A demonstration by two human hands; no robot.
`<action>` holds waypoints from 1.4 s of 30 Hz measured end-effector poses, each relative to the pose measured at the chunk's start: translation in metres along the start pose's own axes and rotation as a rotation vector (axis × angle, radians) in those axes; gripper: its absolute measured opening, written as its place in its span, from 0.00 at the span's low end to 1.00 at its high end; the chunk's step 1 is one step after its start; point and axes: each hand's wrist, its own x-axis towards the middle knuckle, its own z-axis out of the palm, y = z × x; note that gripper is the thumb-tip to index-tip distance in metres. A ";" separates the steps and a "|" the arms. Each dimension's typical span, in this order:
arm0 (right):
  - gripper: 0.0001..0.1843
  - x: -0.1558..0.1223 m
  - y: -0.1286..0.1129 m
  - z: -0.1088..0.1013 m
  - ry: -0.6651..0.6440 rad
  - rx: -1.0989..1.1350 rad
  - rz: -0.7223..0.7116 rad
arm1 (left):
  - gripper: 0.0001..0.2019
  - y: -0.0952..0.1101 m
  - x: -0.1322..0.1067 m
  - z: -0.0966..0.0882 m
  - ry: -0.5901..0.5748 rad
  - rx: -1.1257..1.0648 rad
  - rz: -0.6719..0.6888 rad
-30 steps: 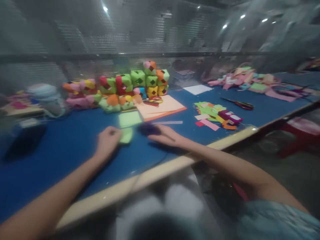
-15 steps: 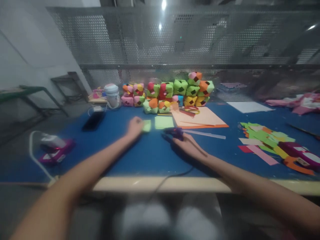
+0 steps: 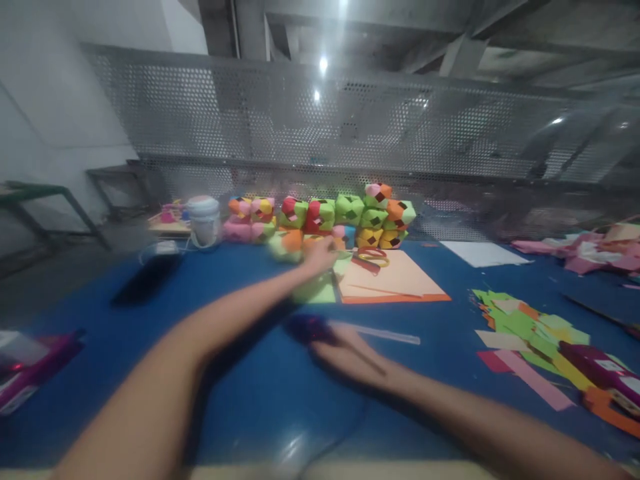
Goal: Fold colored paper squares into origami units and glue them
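Observation:
My left hand (image 3: pixel 320 255) reaches far forward over the blue table (image 3: pixel 240 400), up to a row of colourful folded paper cubes (image 3: pixel 350 213). Its fingers look closed on a small light green paper piece (image 3: pixel 343 265), though motion blurs them. Under that forearm lies a green sheet (image 3: pixel 315 292). My right hand (image 3: pixel 350 357) rests on the table nearer to me. Its fingers are curled on a dark purple tool (image 3: pixel 306 329), and a thin cable runs from it toward the table's front edge.
Orange sheets (image 3: pixel 395 280) with scissors (image 3: pixel 371 257) lie right of the green sheet, and a clear ruler (image 3: pixel 387 333) in front of them. Paper scraps (image 3: pixel 525 327) cover the right side. A white jar (image 3: pixel 204 220), a black phone (image 3: pixel 145 283) and a pink device (image 3: pixel 30 370) sit left. A mesh screen backs the table.
My left hand has moved forward and to the right, from beside the green sheet up to the paper cubes. The right hand stays on the purple tool. The camera has tilted upward.

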 end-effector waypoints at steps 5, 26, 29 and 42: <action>0.11 -0.002 0.003 0.005 -0.018 0.022 0.029 | 0.05 -0.014 0.016 0.025 -0.039 0.056 0.107; 0.14 0.018 -0.008 0.011 -0.017 -0.011 0.059 | 0.12 -0.057 -0.070 -0.161 0.181 0.575 -0.373; 0.13 0.045 -0.008 0.024 0.025 0.005 0.023 | 0.20 -0.086 -0.104 -0.210 0.264 0.725 -0.655; 0.16 0.078 -0.001 0.055 0.120 -0.182 -0.012 | 0.34 -0.132 -0.127 -0.237 0.291 0.735 -1.011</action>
